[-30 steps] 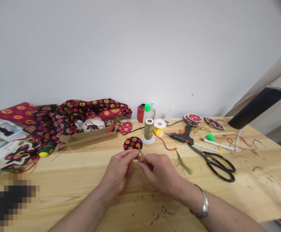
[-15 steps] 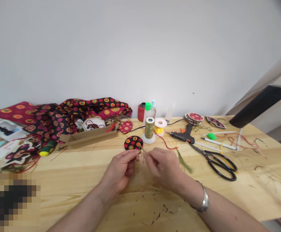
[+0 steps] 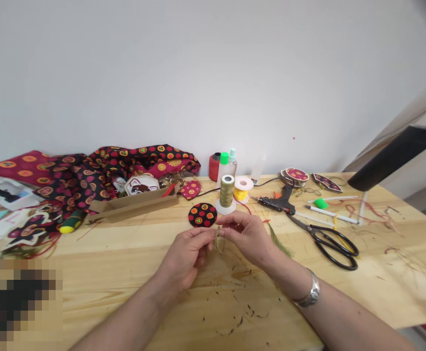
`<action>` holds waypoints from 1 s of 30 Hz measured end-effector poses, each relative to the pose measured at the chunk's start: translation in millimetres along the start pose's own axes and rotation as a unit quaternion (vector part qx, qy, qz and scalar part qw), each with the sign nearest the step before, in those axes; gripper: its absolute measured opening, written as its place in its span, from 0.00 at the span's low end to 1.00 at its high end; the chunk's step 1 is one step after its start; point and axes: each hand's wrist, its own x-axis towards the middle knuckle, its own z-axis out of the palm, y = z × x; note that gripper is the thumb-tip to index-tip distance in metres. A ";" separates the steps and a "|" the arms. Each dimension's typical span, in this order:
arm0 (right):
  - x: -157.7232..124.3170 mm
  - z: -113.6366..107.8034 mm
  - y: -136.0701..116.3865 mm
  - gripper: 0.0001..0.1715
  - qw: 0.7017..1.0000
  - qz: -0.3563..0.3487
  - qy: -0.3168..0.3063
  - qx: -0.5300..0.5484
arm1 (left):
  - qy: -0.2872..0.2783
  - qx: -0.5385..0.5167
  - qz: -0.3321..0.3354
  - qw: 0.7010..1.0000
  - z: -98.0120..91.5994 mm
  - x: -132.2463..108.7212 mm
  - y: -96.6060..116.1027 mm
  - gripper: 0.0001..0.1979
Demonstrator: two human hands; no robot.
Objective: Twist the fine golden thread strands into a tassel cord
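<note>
Between my two hands is an olive-green cord point(image 3: 217, 240), thin and looped, hanging below the fingertips. My left hand point(image 3: 186, 252) pinches it between thumb and forefinger. From the other side my right hand point(image 3: 247, 240), with a silver bracelet on the wrist, also pinches it, fingers bent. Just beyond the fingertips lies a round patterned fabric disc point(image 3: 202, 215), black with red and orange motifs. A cone of olive thread point(image 3: 227, 191) stands behind my right hand. Off to the right of it an olive tassel point(image 3: 280, 243) lies flat on the table.
Black-handled scissors point(image 3: 333, 243) and a glue gun point(image 3: 276, 202) lie at the right, near a white pen point(image 3: 332, 214). A spool of yellow cord point(image 3: 242, 189) stands mid-table. At the left are a cardboard tray point(image 3: 135, 207) and bunched patterned fabric point(image 3: 77, 175). Dark scraps litter the front.
My right hand has turned from a curled, slightly blurred pose to a pinch with its fingers pointing left. The cord loop now shows between the hands. My left hand has barely moved.
</note>
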 end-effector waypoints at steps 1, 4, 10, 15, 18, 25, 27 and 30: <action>0.1 -0.4 -0.2 0.06 1.000 -0.003 0.000 0.003 | -0.008 0.006 0.001 1.000 0.2 -0.7 -0.5 0.07; 1.2 -1.6 -1.7 0.05 1.000 0.009 -0.004 0.020 | -0.029 0.016 -0.001 0.999 0.0 -1.8 -2.2 0.09; 2.7 -3.2 -4.9 0.10 0.998 0.034 -0.002 0.047 | -0.042 0.025 -0.001 0.999 -0.6 -1.4 -3.8 0.12; 3.6 -5.6 -3.2 0.11 0.996 0.055 -0.008 0.069 | -0.046 0.032 0.006 0.998 2.2 -3.4 -1.7 0.12; 4.9 -4.1 0.6 0.11 0.992 0.081 -0.012 0.091 | -0.039 0.042 0.016 0.998 2.9 -3.7 -2.4 0.12; 5.4 1.1 1.7 0.15 0.951 0.161 -0.043 0.262 | -0.020 0.001 0.010 1.000 1.1 -1.2 -4.6 0.12; 4.0 0.6 -1.4 0.15 0.933 0.168 -0.065 0.310 | -0.011 -0.005 0.012 1.000 0.5 -0.4 -4.1 0.11; 1.5 -0.2 -4.6 0.16 0.926 0.173 -0.103 0.321 | -0.004 -0.004 0.012 1.000 0.7 0.4 -2.7 0.11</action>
